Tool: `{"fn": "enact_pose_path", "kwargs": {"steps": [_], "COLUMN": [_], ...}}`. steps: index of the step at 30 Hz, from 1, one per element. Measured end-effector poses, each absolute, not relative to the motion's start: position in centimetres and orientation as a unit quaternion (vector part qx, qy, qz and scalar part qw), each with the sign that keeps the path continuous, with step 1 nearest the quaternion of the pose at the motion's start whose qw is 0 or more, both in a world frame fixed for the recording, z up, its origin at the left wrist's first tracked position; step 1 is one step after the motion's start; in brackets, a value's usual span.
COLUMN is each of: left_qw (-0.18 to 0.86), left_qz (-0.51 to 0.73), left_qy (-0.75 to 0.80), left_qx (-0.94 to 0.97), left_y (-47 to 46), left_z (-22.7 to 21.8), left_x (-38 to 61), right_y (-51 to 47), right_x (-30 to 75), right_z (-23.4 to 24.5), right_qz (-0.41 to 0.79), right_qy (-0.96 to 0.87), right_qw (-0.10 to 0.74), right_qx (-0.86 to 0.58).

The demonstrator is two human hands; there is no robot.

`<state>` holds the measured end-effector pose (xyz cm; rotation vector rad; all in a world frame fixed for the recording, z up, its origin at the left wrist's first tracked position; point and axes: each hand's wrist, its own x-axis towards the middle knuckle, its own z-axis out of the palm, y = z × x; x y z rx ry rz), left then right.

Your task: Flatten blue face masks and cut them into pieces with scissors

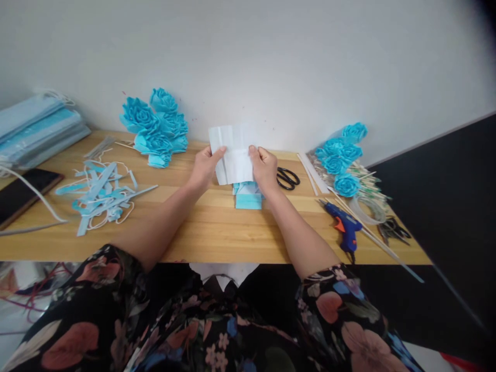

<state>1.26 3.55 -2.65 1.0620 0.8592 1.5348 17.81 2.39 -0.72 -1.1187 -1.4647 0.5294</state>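
Note:
Both hands hold up an unfolded sheet of white, creased mask fabric (235, 155) above the middle of the table. My left hand (206, 164) pinches its left side, thumb in front. At its right side, my right hand (264, 164) grips with the thumb over the edge. Beneath the sheet lies a small pile of folded light-blue mask pieces (248, 200), partly hidden by it. Black-handled scissors (287, 178) rest just right of my right hand, their blades out of sight.
Blue fabric roses (155, 126) stand at the back left, with more blue roses (341, 152) at the right. Cut strips and ear loops (104, 188) lie left, near packed masks (39, 124) and a phone (31, 191). A blue glue gun (344, 225) and pliers (393, 230) lie right.

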Motion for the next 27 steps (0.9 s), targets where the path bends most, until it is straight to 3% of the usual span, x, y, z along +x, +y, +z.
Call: {"fn": "enact_pose_path", "kwargs": {"steps": [11, 19, 27], "left_qw": [0.482, 0.562, 0.562], "left_qz": [0.643, 0.583, 0.564], "left_qy": [0.37, 0.303, 0.332], "left_qx": [0.466, 0.503, 0.506], "left_y": [3.9, 3.9, 3.2], "left_z": [-1.8, -0.4, 0.6], "left_x": [0.3, -1.1, -1.3], "right_y": [2.9, 3.4, 3.2], "right_x": [18.7, 19.5, 20.2], "right_z": [-0.7, -0.1, 0.4], "right_qz": [0.28, 0.469, 0.495], "right_qy": [-0.635, -0.569, -0.552], "right_qw": [0.554, 0.555, 0.561], "right_qx": [-0.461, -0.385, -0.369]}}
